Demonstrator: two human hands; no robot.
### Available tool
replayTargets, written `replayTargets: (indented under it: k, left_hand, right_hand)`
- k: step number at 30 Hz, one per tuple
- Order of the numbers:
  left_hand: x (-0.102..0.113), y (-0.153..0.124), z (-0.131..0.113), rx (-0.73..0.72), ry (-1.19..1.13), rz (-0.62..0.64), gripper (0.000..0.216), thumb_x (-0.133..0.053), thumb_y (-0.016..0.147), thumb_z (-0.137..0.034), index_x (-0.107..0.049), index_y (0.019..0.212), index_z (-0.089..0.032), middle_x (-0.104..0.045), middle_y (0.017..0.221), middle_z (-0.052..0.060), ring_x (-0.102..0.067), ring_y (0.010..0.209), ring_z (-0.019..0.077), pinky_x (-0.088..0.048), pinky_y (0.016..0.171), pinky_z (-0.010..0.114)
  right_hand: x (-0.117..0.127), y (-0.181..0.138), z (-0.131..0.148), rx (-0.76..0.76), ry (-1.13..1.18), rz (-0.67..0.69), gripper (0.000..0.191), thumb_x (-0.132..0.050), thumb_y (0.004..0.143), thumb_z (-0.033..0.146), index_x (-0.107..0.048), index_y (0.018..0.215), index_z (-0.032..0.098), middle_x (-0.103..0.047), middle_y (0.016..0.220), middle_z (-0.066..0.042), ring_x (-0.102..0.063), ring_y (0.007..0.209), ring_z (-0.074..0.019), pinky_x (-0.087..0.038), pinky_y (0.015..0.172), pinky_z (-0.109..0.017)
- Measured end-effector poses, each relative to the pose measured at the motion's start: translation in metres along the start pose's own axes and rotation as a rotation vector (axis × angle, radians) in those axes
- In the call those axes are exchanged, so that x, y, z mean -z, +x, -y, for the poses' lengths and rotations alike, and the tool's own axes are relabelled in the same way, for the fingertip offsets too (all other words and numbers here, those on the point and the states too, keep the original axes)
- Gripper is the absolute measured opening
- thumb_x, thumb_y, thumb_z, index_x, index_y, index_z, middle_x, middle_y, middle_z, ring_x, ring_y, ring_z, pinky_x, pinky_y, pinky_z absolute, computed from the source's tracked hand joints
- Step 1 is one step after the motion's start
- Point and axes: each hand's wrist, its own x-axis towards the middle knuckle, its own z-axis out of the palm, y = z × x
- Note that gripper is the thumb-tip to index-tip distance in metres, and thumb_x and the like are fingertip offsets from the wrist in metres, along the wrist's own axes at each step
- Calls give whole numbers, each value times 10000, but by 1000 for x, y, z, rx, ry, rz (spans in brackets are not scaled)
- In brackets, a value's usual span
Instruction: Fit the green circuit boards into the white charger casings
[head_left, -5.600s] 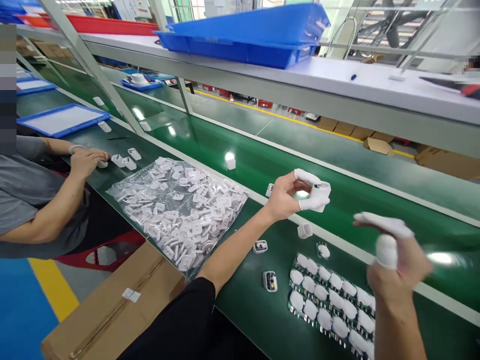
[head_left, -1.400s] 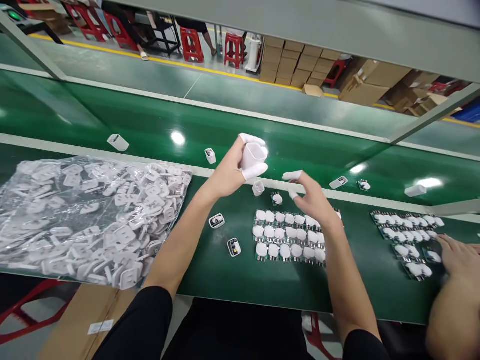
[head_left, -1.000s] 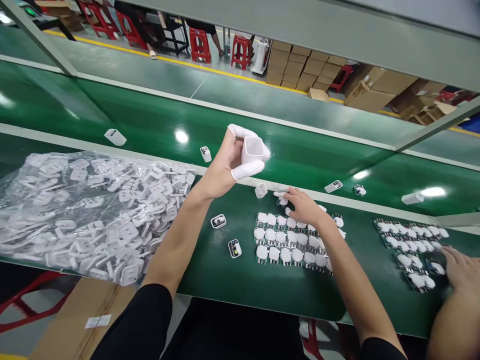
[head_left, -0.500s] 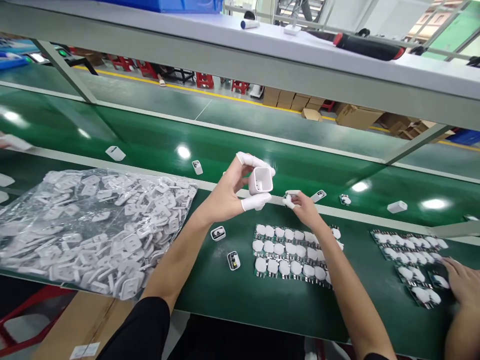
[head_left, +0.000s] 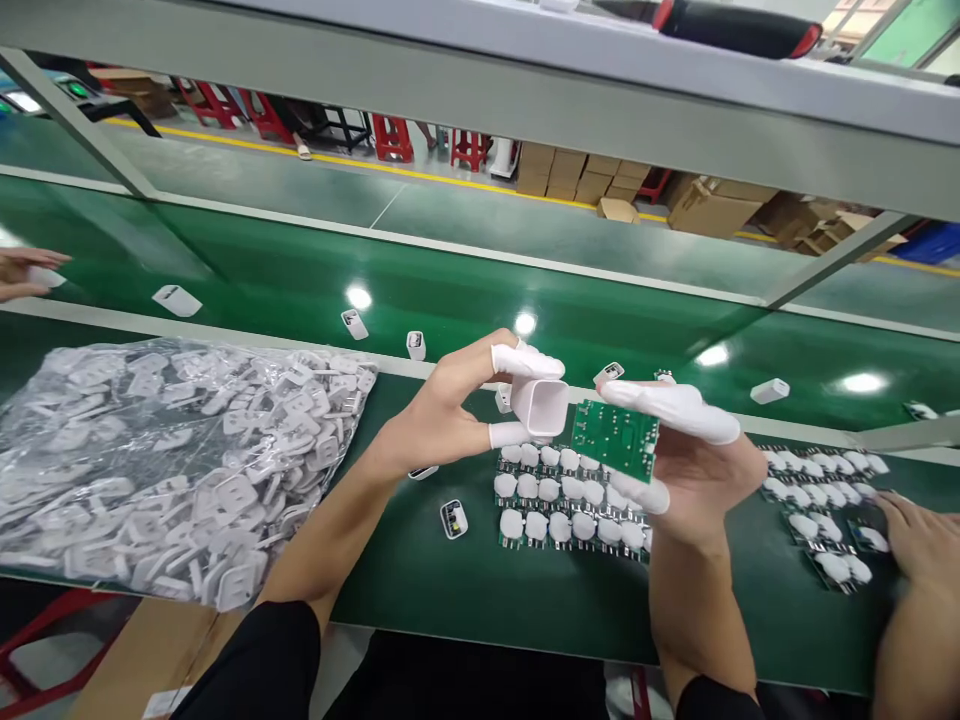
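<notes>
Head view, from the hands outward. Left hand (head_left: 442,412): white covers on thumb and fingertips, grasping one white plastic housing (head_left: 546,410) by its outer walls, open mouth turned toward the right hand. Right hand (head_left: 701,462): white finger covers, gripping one green circuit board (head_left: 615,438) between thumb and fingers, soldered face toward the camera. Board and housing both raised above the bench (head_left: 420,600); board just beside the housing's mouth, outside it.

Beneath the held items: three rows of circuit boards (head_left: 559,527), each topped with a white rounded pad, partly covered by the right hand. Left of these: one filled housing (head_left: 454,519), lying on the bench with components showing. Farther left: one clear plastic bag (head_left: 187,470), spread flat, of small white plastic parts.

On the green strip (head_left: 285,280) behind the bench: several white housings (head_left: 177,300), lying apart from one another.

Right side: a second batch of boards (head_left: 817,475), likewise white-padded; a co-worker's hand (head_left: 919,535) beside it. Left edge: another co-worker's hand (head_left: 22,274), holding a white piece, probably a housing, too cut off to be certain.

Overhead: one grey shelf (head_left: 480,90), bearing a black-and-red handle (head_left: 739,28). Beyond: red stools (head_left: 391,138); stacked cardboard boxes (head_left: 577,172).
</notes>
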Motion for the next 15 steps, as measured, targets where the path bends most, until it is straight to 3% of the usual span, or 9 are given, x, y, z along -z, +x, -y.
replayTargets:
  k: [7,10,13,15]
  left_hand:
    - [-4,3,-11,-153,172,-3,523,-930,926,-187,-741,1408,-258,-797,1143,93,-806,1044,244,-703,827,373]
    - [-3,3,-14,-159,195,-5,523,-931,924,-182,-740,1403,-267,-796,1130,80,-807,1036,240,-699,813,360]
    - [-3,2,-14,-165,208,-6,548,-929,931,-203,-730,1434,-289,-798,1138,72,-811,1032,238,-707,828,364]
    - [-3,2,-13,-174,214,-6,558,-920,938,-200,-722,1452,-287,-795,1134,73,-813,1040,240,-712,841,367]
  right_hand:
    - [-2,-12,0,80,-76,63,675,-953,871,235,-774,1513,339,-898,1231,-59,-855,1077,-339,-780,826,-533]
    - [-2,-17,0,72,-37,83,689,-934,875,195,-761,1535,291,-881,1308,-75,-835,1162,-342,-772,911,-539]
    - [-2,-19,2,22,-46,94,713,-935,883,197,-742,1551,354,-868,1353,-58,-822,1228,-359,-750,1002,-592]
    - [-2,-19,3,28,-83,89,711,-934,883,199,-744,1547,370,-872,1340,-50,-828,1204,-355,-754,982,-592]
